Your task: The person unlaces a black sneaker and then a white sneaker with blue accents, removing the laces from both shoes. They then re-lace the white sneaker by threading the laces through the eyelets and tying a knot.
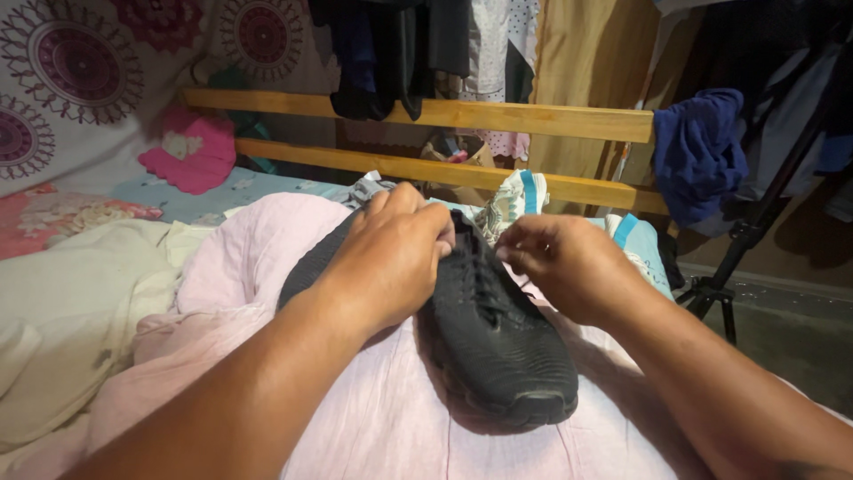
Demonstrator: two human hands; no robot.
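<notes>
From my head camera, my left hand [391, 258] lies across the black knit shoe [484, 329], its fingers [426, 222] curled together and pinching at the laces near the shoe's opening, while my right hand [569, 262] comes in just beside it, fingers closed on a lace. The shoe rests under my fingers on a pink cloth [382, 409] over my lap, toe pointing toward me. Beyond my fingers runs a wooden bed rail [551, 120], with a blue garment [697, 151] draped to the right.
</notes>
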